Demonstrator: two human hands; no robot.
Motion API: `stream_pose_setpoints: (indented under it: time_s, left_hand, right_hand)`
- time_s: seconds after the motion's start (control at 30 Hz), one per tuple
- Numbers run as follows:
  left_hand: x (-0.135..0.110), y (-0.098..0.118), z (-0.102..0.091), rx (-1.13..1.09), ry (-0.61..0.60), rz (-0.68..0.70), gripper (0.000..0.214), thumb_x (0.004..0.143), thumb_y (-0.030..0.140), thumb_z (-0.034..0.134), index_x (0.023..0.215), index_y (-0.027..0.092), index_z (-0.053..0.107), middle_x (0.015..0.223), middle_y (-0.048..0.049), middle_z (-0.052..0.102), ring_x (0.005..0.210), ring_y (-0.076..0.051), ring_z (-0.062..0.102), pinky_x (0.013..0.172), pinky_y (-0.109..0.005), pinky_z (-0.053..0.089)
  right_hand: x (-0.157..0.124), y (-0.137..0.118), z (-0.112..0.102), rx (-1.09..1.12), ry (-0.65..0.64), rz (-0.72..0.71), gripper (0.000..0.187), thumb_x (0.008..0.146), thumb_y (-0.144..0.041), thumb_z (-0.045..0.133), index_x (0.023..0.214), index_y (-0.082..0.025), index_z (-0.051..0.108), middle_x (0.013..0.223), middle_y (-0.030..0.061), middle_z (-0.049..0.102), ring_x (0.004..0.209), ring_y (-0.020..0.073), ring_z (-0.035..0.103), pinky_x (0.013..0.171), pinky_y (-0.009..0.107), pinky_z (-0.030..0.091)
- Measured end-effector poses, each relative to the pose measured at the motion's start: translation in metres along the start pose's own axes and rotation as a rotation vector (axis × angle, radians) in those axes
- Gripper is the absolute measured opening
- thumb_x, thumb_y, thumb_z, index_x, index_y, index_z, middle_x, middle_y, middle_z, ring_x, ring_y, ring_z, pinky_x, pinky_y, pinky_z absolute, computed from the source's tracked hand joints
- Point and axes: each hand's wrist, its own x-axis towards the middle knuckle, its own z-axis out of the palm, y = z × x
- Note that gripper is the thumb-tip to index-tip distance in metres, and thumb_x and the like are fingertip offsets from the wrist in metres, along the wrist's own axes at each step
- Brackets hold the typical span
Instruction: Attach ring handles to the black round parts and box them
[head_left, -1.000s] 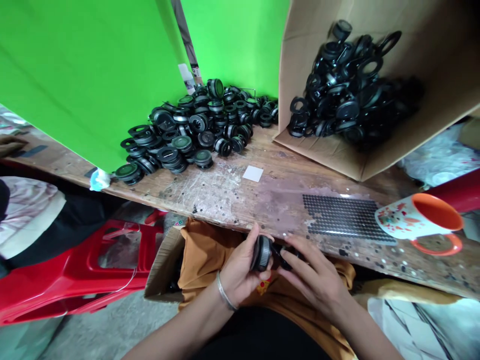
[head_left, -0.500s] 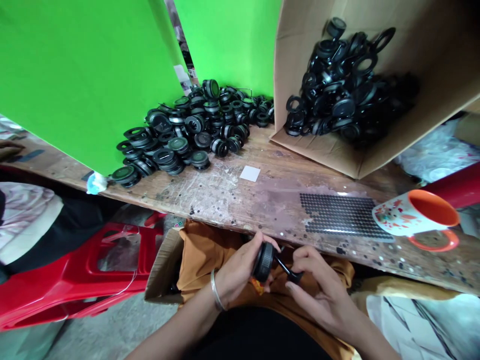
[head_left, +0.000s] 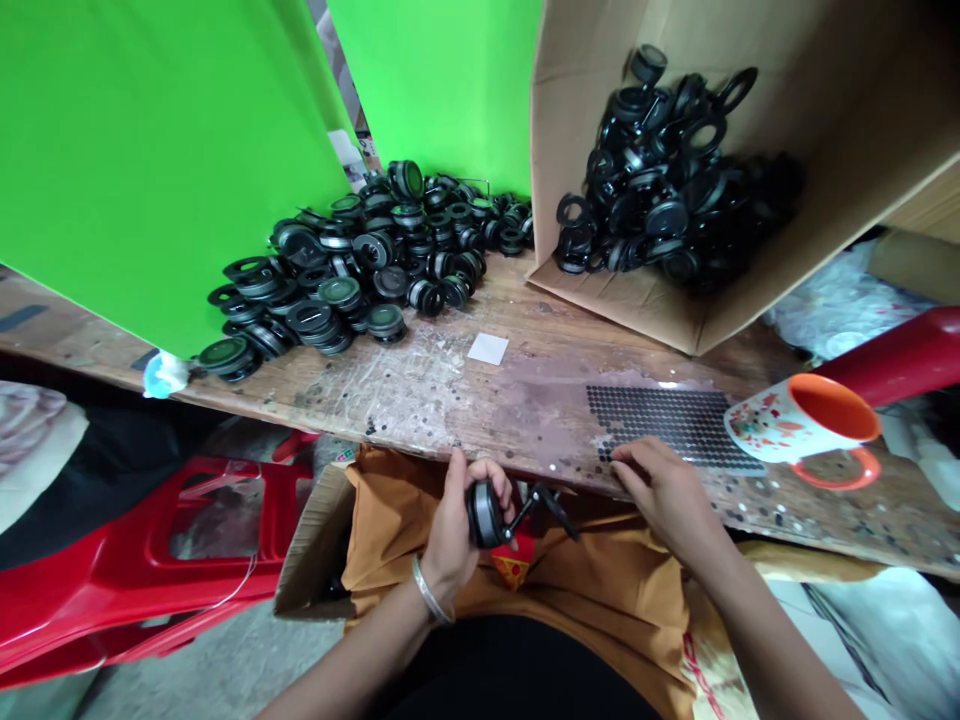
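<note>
Though scuffed, table (head_left: pixel 427 385) beside green panels (head_left: pixel 150 150)

A black round part with a thick disc, a grey band around its rim and a thin glossy black rod (head_left: pixel 486 514) sits in the left hand (head_left: pixel 448 535), beyond the near edge of the wooden table (head_left: pixel 540 400), its disc on edge and its rod slanting up to the right into a dark piece that tilts downward. A glossy sheet with close rows of small black round dots (head_left: pixel 660 415) lies flat near that same edge, its long sides running roughly along it, and its near left corner is at the right hand's (head_left: pixel 667 490) pinched fingertips.
</note>
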Motion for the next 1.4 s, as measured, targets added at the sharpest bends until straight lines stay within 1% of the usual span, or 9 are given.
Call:
stream_pose_setpoints:
  time_s: [0.1, 0.27, 0.57, 0.67, 0.77, 0.87, 0.97, 1.3, 1.4]
  left_hand:
    - [0.002, 0.002, 0.003, -0.031, 0.051, -0.047, 0.057, 0.09, 0.067, 0.031, 0.071, 0.017, 0.05, 0.066, -0.0002, 0.048, 0.057, -0.013, 0.047, 0.043, -0.02, 0.04]
    - [0.004, -0.002, 0.0, 0.072, 0.078, -0.033, 0.053, 0.086, 0.068, 0.04, 0.073, 0.017, 0.053, 0.062, 0.0018, 0.048, 0.047, -0.011, 0.047, 0.034, -0.019, 0.037]
    - [0.014, -0.012, -0.005, 0.173, 0.254, 0.107, 0.053, 0.086, 0.066, 0.044, 0.069, 0.017, 0.052, 0.051, 0.0042, 0.044, 0.044, -0.008, 0.039, 0.045, -0.02, 0.035]
    - [0.016, -0.012, -0.005, 0.205, 0.282, 0.145, 0.053, 0.087, 0.066, 0.042, 0.067, 0.017, 0.053, 0.053, 0.0034, 0.044, 0.047, -0.009, 0.039, 0.048, -0.022, 0.033]
    - [0.015, -0.012, -0.005, 0.28, 0.275, 0.191, 0.052, 0.089, 0.063, 0.041, 0.067, 0.018, 0.053, 0.057, 0.0014, 0.045, 0.053, -0.012, 0.04, 0.052, -0.025, 0.033]
    - [0.012, -0.012, -0.004, 0.358, 0.244, 0.222, 0.05, 0.091, 0.06, 0.038, 0.067, 0.019, 0.053, 0.06, 0.0002, 0.045, 0.056, -0.014, 0.039, 0.055, -0.028, 0.033]
    - [0.01, -0.011, -0.001, 0.381, 0.198, 0.233, 0.049, 0.092, 0.059, 0.037, 0.067, 0.019, 0.053, 0.063, -0.0002, 0.045, 0.059, -0.015, 0.039, 0.059, -0.029, 0.033]
    - [0.005, -0.013, -0.001, 0.414, 0.108, 0.251, 0.046, 0.092, 0.056, 0.04, 0.069, 0.018, 0.055, 0.064, 0.0002, 0.044, 0.061, -0.015, 0.038, 0.061, -0.029, 0.032]
    - [0.005, -0.015, -0.001, 0.408, 0.103, 0.23, 0.048, 0.091, 0.058, 0.04, 0.069, 0.018, 0.054, 0.063, 0.0001, 0.044, 0.06, -0.014, 0.038, 0.059, -0.028, 0.032]
  right_hand:
    - [0.006, 0.007, 0.006, -0.081, -0.072, -0.048, 0.015, 0.089, -0.021, 0.048, 0.083, -0.019, 0.062, 0.087, 0.0056, 0.06, 0.081, 0.0185, 0.061, 0.075, 0.03, 0.045]
    - [0.013, -0.001, 0.012, -0.223, -0.104, -0.037, 0.014, 0.086, -0.018, 0.048, 0.078, -0.019, 0.059, 0.085, 0.0061, 0.057, 0.075, 0.019, 0.058, 0.07, 0.03, 0.043]
    - [0.019, -0.001, 0.013, -0.232, -0.098, -0.027, 0.013, 0.08, -0.014, 0.048, 0.069, -0.021, 0.049, 0.076, 0.004, 0.052, 0.068, 0.018, 0.05, 0.066, 0.031, 0.039]
    - [0.009, -0.02, 0.008, -0.1, 0.006, -0.091, 0.011, 0.084, -0.018, 0.049, 0.074, -0.02, 0.052, 0.08, 0.0048, 0.053, 0.075, 0.0197, 0.052, 0.07, 0.032, 0.041]
    - [-0.005, -0.055, 0.002, 0.065, 0.075, -0.201, 0.007, 0.085, -0.019, 0.054, 0.078, -0.021, 0.055, 0.095, 0.0072, 0.056, 0.096, 0.0231, 0.053, 0.085, 0.038, 0.041]
    - [-0.016, -0.087, 0.006, 0.152, -0.005, -0.281, 0.009, 0.083, -0.016, 0.056, 0.077, -0.022, 0.056, 0.105, 0.0075, 0.054, 0.107, 0.0249, 0.049, 0.093, 0.042, 0.039]
    - [-0.019, -0.102, 0.016, 0.206, -0.074, -0.304, 0.011, 0.082, -0.011, 0.056, 0.078, -0.022, 0.055, 0.105, 0.0069, 0.054, 0.108, 0.0244, 0.048, 0.093, 0.043, 0.039]
    - [-0.017, -0.097, 0.02, 0.332, -0.324, -0.164, 0.014, 0.08, -0.008, 0.055, 0.077, -0.021, 0.054, 0.104, 0.0042, 0.054, 0.106, 0.0205, 0.048, 0.092, 0.037, 0.041]
    - [-0.017, -0.098, 0.018, 0.387, -0.345, -0.122, 0.014, 0.08, -0.008, 0.054, 0.075, -0.021, 0.054, 0.099, 0.0034, 0.054, 0.101, 0.0192, 0.049, 0.089, 0.035, 0.041]
